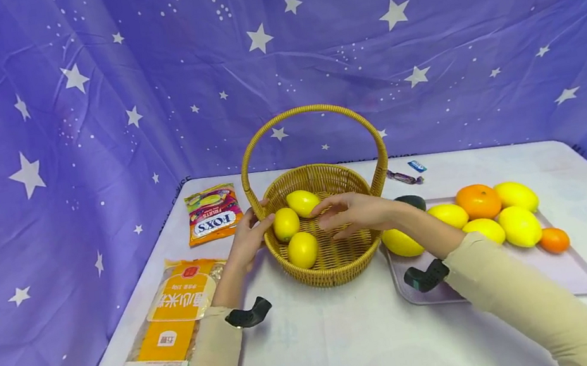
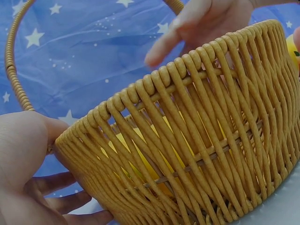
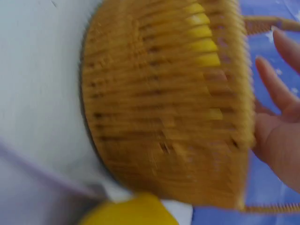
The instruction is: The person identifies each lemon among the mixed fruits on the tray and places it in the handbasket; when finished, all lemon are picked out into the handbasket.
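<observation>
A woven wicker basket (image 1: 331,277) with a tall hoop handle stands on the table, holding three lemons (image 1: 302,250) on its left side. My left hand (image 1: 247,240) grips the basket's left rim; in the left wrist view the thumb of that hand (image 2: 23,164) hooks over the edge and its fingers lie against the outer wall. Above the basket's interior is my right hand (image 1: 358,211), its fingers loosely spread and holding nothing. In the right wrist view, which is blurred, the right hand (image 3: 283,136) is beside the rim.
On the right, a pale tray (image 1: 568,280) bears several lemons (image 1: 519,226), an orange (image 1: 478,202), a small orange fruit (image 1: 554,239) and a dark green item (image 1: 410,201). A FOX'S candy bag (image 1: 213,213) and a yellow food packet (image 1: 171,317) lie left; wrapped candies (image 1: 405,177) lie behind.
</observation>
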The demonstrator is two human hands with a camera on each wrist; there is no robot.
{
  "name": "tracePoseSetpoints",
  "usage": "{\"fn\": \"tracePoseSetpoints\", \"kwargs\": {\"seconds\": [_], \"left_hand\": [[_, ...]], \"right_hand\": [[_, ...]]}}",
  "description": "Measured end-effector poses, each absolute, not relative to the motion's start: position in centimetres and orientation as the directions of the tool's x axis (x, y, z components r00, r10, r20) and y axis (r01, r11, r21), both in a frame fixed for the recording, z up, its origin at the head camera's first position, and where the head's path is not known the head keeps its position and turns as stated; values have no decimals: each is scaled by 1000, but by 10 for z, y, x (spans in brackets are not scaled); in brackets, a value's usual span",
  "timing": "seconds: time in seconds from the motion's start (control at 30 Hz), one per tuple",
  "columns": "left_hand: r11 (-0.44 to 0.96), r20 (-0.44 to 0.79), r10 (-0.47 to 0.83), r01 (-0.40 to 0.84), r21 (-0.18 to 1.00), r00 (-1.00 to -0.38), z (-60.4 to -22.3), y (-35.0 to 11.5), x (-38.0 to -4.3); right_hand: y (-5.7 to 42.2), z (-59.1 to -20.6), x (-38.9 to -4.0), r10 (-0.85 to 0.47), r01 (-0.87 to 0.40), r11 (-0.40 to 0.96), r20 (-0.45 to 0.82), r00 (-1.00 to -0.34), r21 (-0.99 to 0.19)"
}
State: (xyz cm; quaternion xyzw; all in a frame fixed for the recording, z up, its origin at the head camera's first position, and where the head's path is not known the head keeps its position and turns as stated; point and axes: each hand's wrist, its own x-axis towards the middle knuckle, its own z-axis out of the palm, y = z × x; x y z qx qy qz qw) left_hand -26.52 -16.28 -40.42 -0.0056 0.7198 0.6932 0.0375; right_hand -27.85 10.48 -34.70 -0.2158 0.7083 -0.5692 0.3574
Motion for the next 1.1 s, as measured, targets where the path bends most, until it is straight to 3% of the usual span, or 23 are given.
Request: {"fn": "tracePoseSetpoints", "kwargs": {"seconds": [0.17,0.33,0.6,1.1], "left_hand": [[46,-52,49,-50,998,-997,-404,-163,-264],[41,-60,48,-59,997,-997,-405,-163,-265],[51,-75,30,-73,996,-997,-403,-162,-264],[56,-75,31,-74,996,-997,-403,-162,-265]], "right_hand": [[137,-335,-280,-748,-23,289,-211,-630,-957],[173,-328,-275,-738,-174,357,-163,-655,-918],[218,-336,-264,-691,-214,453,-189,-697,-866],[218,-352,-251,-684,-368,644,-289,-670,-671]]}}
